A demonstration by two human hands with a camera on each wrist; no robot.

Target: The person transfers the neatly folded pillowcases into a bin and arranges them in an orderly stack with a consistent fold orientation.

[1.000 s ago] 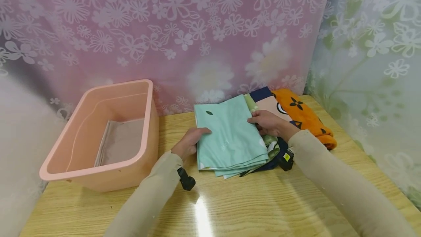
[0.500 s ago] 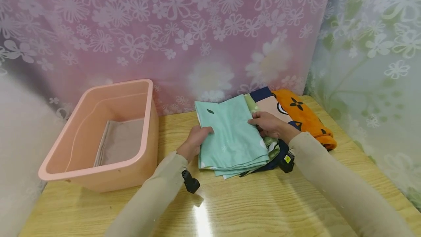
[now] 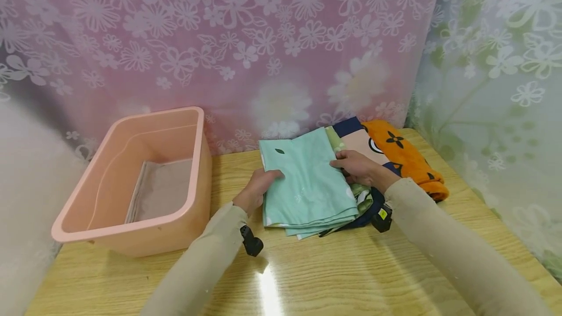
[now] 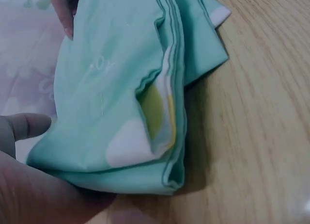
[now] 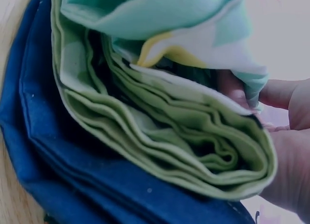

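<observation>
A folded mint-green cloth (image 3: 307, 184) with a small dark leaf print lies at the middle of the table, its right side over other folded fabrics. My left hand (image 3: 256, 188) grips its left edge, thumb on top and fingers beneath, as the left wrist view shows with the hand (image 4: 36, 190) at the cloth's corner. At the opposite edge, my right hand (image 3: 357, 166) pinches the mint cloth between thumb and fingers. In the right wrist view a folded light-green cloth (image 5: 160, 151) lies under the mint one, above navy fabric (image 5: 72, 166); the right hand's fingers are partly hidden.
On the left stands a pink plastic tub (image 3: 199, 160) with a folded greyish cloth (image 3: 164, 189) inside. An orange patterned cloth (image 3: 401, 155) lies at the back right beside a navy and beige one (image 3: 353, 135). Floral curtains (image 3: 281, 52) hang behind the wooden table (image 3: 333, 277).
The left hand shifts slightly right and raises the mint cloth's left edge a little, then eases partly back. The right hand stays nearly still at the other edge.
</observation>
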